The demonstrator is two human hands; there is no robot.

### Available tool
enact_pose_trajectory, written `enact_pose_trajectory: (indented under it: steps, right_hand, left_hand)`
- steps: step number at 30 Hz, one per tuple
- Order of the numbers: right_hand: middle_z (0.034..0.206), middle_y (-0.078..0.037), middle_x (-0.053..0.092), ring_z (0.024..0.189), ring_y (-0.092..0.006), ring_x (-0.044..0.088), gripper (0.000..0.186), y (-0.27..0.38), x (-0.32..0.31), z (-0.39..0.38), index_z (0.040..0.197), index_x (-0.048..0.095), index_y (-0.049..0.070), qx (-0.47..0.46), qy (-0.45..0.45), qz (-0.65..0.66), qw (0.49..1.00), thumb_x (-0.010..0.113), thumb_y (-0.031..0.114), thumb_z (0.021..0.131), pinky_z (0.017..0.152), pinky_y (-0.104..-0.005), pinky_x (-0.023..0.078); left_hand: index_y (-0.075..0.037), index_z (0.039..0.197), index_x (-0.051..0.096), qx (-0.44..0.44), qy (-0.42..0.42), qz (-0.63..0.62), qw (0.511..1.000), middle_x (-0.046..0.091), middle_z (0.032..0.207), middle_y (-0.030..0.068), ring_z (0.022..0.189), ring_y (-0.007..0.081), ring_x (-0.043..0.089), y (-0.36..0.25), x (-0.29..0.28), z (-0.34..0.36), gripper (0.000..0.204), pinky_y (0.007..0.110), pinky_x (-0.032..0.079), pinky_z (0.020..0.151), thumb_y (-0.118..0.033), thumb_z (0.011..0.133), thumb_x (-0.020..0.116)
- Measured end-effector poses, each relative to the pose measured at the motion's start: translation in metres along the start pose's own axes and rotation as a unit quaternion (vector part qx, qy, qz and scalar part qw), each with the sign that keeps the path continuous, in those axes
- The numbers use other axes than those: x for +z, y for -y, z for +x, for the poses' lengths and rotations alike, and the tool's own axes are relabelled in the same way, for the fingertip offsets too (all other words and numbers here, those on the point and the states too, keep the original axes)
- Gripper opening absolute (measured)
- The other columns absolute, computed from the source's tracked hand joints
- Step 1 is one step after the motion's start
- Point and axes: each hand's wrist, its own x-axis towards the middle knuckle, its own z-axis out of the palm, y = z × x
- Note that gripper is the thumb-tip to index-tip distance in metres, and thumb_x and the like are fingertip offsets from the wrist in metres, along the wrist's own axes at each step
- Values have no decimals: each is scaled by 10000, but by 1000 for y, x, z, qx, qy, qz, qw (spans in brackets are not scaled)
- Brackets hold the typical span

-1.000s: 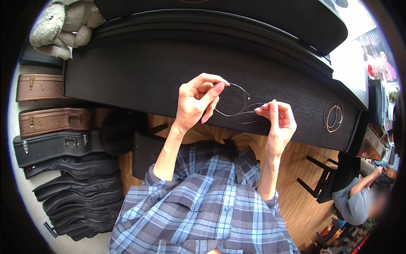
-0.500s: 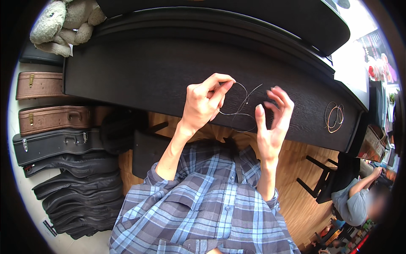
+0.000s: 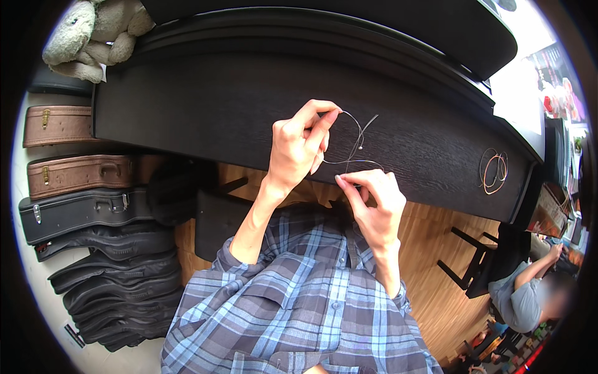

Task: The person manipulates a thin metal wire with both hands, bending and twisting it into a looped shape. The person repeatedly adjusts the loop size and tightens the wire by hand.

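Pinching the wire [image 3: 360,147], the right hand [image 3: 377,201] has shifted leftward.

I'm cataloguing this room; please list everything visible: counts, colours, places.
thin curled metallic wire: 1 seen, silver-grey, at the hands
loosely coiled thin wires: count unclear, copper and dark, on furniture
long flat-topped wooden furniture: 1, black, ahead
plush toy: 1, grey, upper left
hard latched cases: 3, two brown, one black, left
stacked soft cases: several, black, lower left
another person: 1, grey shirt, far right
distant clutter: uncountable, mixed, lower right
plaid shirt: 1, blue and grey, lower centre
left hand: 1, pinching wire, centre
right hand: 1, fingertips together by wire, centre
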Motion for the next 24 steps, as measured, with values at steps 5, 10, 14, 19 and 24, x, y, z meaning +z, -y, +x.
enact_pose_trajectory:
  steps: [5, 10, 14, 19, 24]
  right_hand:
    - [850, 17, 757, 692, -117, 663, 148, -9, -29, -3, 866, 744, 123, -77, 82, -44, 993, 843, 61, 775, 674, -270, 421]
    - [898, 32, 767, 737, -125, 660, 197, -19, -66, -16, 858, 764, 141, -107, 162, -84, 977, 846, 76, 691, 679, -284, 487]
    - [896, 5, 780, 717, -136, 665, 209, -29, -83, -19, 820, 775, 117, -103, 167, -13, 980, 838, 32, 640, 664, -275, 502]
    - [823, -74, 774, 706, -163, 721, 169, -41, -83, -21, 806, 755, 34, -37, 67, 124, 989, 804, -74, 686, 649, -267, 548]
    - [800, -142, 707, 649, -176, 695, 90, -51, -69, -18, 929, 644, -31, 55, -70, 311, 946, 720, -60, 892, 599, -260, 565]
  left_hand:
    - [-32, 1114, 676, -18, -9, -33, 999, 538, 586, 7, 368, 34, 461, 1, -2, 1, 153, 220, 316, 310, -151, 1030, 627]
    - [-32, 1080, 693, -26, -9, -59, 998, 565, 565, 9, 372, 48, 516, 1, -3, 2, 122, 223, 306, 307, -114, 1024, 622]
    - [-32, 1096, 705, -24, -5, -57, 998, 555, 576, 1, 375, 25, 474, 2, -4, 2, 141, 210, 302, 313, -131, 1014, 648]
    - [-56, 1089, 737, -10, 11, -24, 1000, 558, 558, -22, 382, 9, 470, 1, -2, 1, 130, 206, 302, 332, -121, 991, 682]
    - [-104, 1080, 765, 1, 37, 3, 999, 563, 544, -47, 415, -10, 474, 4, -3, 1, 128, 202, 296, 379, -122, 963, 718]
